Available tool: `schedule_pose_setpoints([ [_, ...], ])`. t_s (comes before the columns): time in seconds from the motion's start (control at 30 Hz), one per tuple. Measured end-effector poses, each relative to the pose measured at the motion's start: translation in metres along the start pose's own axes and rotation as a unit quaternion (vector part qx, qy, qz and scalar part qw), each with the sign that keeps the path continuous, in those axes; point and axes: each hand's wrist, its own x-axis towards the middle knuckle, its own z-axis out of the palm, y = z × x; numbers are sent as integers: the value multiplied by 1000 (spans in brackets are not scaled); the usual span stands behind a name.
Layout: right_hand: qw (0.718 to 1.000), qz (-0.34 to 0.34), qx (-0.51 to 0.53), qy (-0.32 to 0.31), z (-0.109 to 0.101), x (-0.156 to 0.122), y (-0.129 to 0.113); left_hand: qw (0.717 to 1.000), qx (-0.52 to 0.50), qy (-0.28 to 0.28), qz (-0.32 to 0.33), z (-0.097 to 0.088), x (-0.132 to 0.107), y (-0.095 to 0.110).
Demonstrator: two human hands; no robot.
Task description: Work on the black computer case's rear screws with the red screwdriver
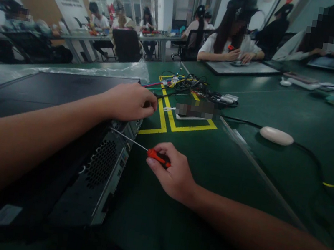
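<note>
A black desktop computer case [47, 97] lies flat on the green table [210, 170], its perforated rear panel [105, 170] facing right. My left hand [129, 102] rests on the case's top far corner with its fingers curled over the edge. My right hand [172, 172] grips a red-handled screwdriver [158, 157]. The thin metal shaft points left, its tip at the upper part of the rear panel.
Yellow tape lines [167, 121], a tangle of cables [192, 86] and a white mouse [276, 135] lie beyond my hands. Clear plastic wrap [68, 67] sits behind the case. Several other people work seated at the far side and at other tables.
</note>
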Motion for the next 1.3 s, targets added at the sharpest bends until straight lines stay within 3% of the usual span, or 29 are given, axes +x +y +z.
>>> schedule_pose_setpoints([
  [0.4,999,-38,1,-16,-1,2,0,1000,15,17,2,4,-2,1],
  [0.63,999,9,37,-24,2,0,0,1000,19,13,-4,3,-2,2],
  [1.3,999,11,42,-26,5,2,4,1000,18,2,-3,3,-1,2],
])
